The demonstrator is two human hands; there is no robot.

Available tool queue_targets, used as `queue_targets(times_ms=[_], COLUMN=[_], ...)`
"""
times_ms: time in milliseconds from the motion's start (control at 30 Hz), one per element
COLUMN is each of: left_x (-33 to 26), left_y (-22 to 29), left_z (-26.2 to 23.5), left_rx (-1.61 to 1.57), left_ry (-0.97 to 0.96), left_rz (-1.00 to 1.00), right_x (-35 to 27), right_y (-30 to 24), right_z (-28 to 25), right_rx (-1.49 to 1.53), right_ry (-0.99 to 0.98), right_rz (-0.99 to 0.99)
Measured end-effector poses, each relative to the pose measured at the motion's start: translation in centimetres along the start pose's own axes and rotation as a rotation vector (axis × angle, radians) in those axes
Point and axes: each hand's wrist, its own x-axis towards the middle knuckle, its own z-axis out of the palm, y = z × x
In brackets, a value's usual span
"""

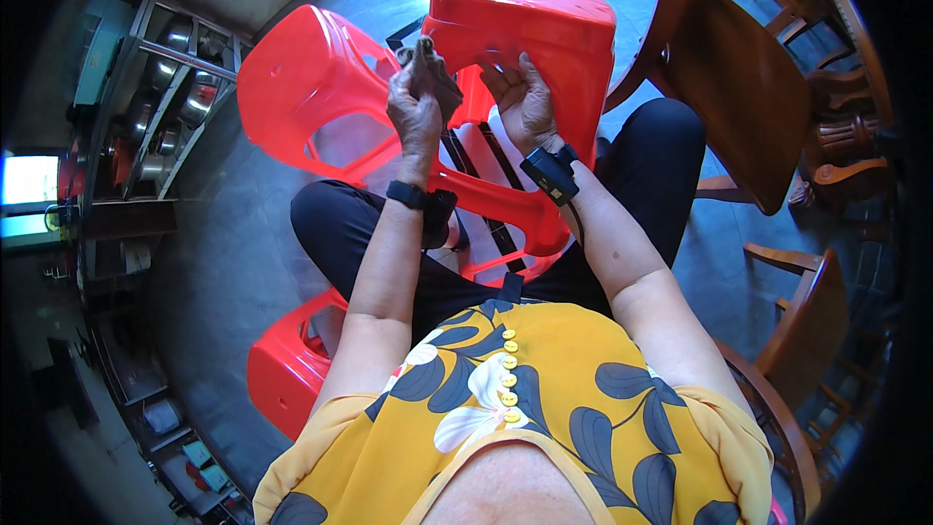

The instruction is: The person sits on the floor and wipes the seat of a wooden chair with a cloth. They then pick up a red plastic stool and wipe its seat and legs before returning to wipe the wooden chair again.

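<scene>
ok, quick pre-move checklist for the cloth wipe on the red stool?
1. Left hand grips the grey cloth: ok.
2. Cloth touching the red stool: ok, at its upper edge.
3. Right hand steadies the stool's side: ok.
4. Stool held across the lap, tilted: ok.
5. Second red stool just behind on the left, crowding the wiping side: not ok.
6. Dirt left on the stool: cannot tell.
</scene>
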Motion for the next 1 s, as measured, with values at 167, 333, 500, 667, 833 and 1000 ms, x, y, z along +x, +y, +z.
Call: queue_targets(times_ms=[167,333,500,667,833,1000], left_x=[3.0,-0.8,-0.9,2.1,5.0,9.9], left_y=[4.1,8.5,8.9,6.2,2.8,-2.7], left_z=[3.6,8.5,9.0,6.4,5.9,3.6], left_rx=[0.083,0.314,0.448,0.268,0.309,-0.133], left_ry=[-0.307,-0.78,-0.762,-0.436,-0.107,-0.241], left_rz=[0.566,0.87,0.906,0.723,0.536,-0.109], right_x=[0.4,0.2,-0.3,0.3,0.4,-0.7], right_y=[0.2,-0.1,-0.6,0.2,0.2,-0.2], right_z=[-1.7,-4.2,-4.4,-3.2,-2.4,-1.4], right_rx=[0.04,0.112,0.127,0.128,0.106,0.012], right_ry=[-0.189,-0.331,-0.247,-0.168,-0.172,-0.082], right_rz=[0.016,0.12,0.178,0.159,0.108,0.105])
